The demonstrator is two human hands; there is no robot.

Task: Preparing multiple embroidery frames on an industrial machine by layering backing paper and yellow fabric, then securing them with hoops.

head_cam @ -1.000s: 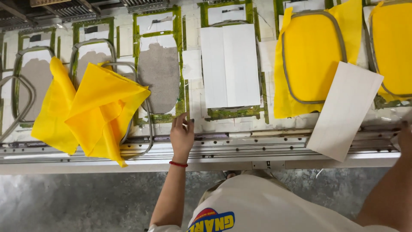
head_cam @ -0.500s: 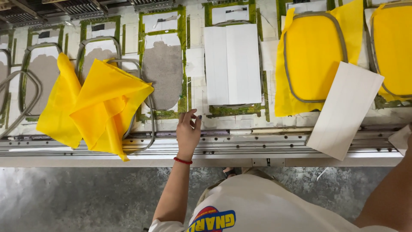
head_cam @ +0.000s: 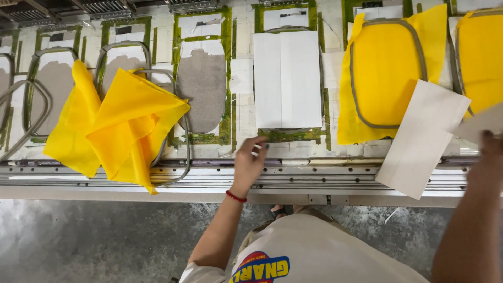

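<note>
- Two hands show at the near edge of a long work table, and the white double sheet lying flat mid-table serves as the landmark.
- The left hand hovers just below that sheet's near-left corner, fingers loosely curled – whether it pinches anything cannot be told. A red band circles its wrist.
- The right hand, far right of the sheet, grips the edge of a pale sheet.
- A beige sheet lies tilted right of the landmark, overhanging the table edge.
- Between them sits a yellow cloth in a grey hoop.
- Left of the landmark – loose folded yellow cloth.
</note>
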